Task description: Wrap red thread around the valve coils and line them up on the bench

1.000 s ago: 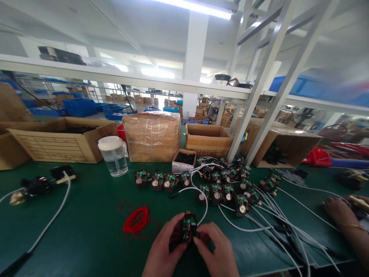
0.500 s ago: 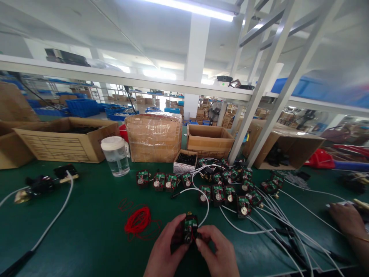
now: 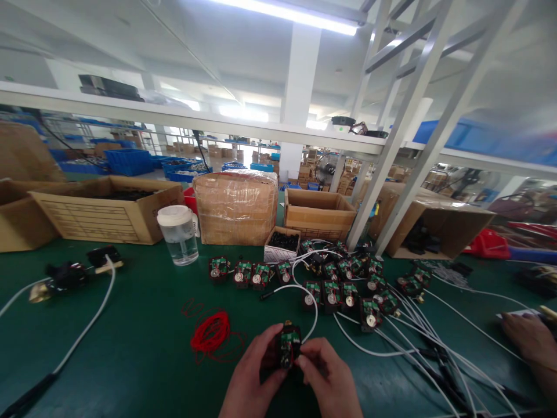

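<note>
My left hand [image 3: 251, 380] and my right hand [image 3: 329, 377] meet at the bottom centre of the view, both closed on one small black module with a green circuit board [image 3: 289, 345]. A white cable [image 3: 300, 290] loops up from that module over the green table [image 3: 130, 354]. My right fingers pinch at the module's lower right side. A bundle of red wire [image 3: 210, 332] lies just left of my left hand. Beyond my hands, several similar modules [image 3: 331, 290] with white cables lie in rows.
A lidded clear jug [image 3: 178, 234], a small box of black parts [image 3: 281, 244], and cardboard boxes [image 3: 96, 209] line the table's back. Black parts on a white cable [image 3: 73, 273] lie at left. Another person's hand [image 3: 528, 337] rests at the right edge. White cables [image 3: 426, 342] fan right.
My hands stay together on the module; the right fingers shifted slightly on it. The view drifted a little, and the other person's hand at right drew back toward the edge.
</note>
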Motion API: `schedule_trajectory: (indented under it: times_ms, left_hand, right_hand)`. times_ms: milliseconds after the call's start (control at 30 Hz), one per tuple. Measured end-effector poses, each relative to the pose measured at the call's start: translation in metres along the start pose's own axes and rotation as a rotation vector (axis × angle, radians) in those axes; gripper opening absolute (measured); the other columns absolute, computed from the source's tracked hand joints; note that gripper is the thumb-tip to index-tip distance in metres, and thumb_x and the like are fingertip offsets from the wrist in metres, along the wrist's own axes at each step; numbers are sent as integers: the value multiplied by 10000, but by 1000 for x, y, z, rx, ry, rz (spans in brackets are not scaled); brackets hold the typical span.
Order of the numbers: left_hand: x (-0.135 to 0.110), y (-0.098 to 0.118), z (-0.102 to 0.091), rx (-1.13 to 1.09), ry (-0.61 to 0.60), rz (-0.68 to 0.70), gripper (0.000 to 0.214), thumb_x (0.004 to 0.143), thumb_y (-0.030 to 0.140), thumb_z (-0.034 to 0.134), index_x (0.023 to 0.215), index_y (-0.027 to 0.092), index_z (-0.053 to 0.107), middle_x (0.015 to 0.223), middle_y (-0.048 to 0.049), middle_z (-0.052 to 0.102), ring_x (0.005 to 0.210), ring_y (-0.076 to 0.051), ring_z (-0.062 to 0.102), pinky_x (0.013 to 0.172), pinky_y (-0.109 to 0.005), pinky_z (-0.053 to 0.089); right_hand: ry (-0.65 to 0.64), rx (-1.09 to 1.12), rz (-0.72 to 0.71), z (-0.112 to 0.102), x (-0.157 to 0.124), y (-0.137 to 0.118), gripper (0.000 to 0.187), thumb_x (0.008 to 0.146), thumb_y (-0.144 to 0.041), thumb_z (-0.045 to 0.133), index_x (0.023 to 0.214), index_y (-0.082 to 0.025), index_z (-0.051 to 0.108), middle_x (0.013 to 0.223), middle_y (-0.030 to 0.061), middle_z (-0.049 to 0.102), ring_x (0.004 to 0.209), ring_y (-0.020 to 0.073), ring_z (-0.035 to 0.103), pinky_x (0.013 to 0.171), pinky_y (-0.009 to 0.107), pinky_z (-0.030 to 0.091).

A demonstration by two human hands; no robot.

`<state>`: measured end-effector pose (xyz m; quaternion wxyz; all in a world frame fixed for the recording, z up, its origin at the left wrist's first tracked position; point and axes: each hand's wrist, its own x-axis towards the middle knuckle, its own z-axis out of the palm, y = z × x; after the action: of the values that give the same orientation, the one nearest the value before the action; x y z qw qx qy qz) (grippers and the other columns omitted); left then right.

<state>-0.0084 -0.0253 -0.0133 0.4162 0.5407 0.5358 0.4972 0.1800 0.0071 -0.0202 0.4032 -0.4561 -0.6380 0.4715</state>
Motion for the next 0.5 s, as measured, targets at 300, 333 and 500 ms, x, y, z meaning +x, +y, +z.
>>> schedule_trajectory:
  times_ms: [300, 333, 500]
  left_hand:
    - [-1, 3, 1, -6, 3, -3, 598, 759, 123, 633, 1323, 315, 593, 1264, -36, 711, 1058, -214, 716, 955, -365, 590]
    - [-1, 3, 1, -12, 1, -5, 598, 756, 123, 636, 1321, 315, 594, 1263, -36, 713, 1062, -215, 716, 956, -365, 590]
    - [0, 5, -1, -22, -2, -15, 606, 747, 115, 643, 1318, 312, 599, 1261, -41, 718, 1047, -217, 723, 952, -367, 593]
  right_hand:
    - [192, -79, -172, 17, -3, -14, 220, 911, -401, 657, 802, -213, 691, 798, 25, 652, 742, 188, 614, 680, 247, 489]
    - [216, -76, -172, 19, -4, -15, 235, 917, -414, 648, 802, -213, 689, 794, 25, 652, 741, 188, 614, 679, 249, 487]
    - [222, -100, -168, 17, -2, -13, 235, 917, -404, 639, 796, -209, 689, 782, 32, 662, 730, 193, 625, 672, 252, 500]
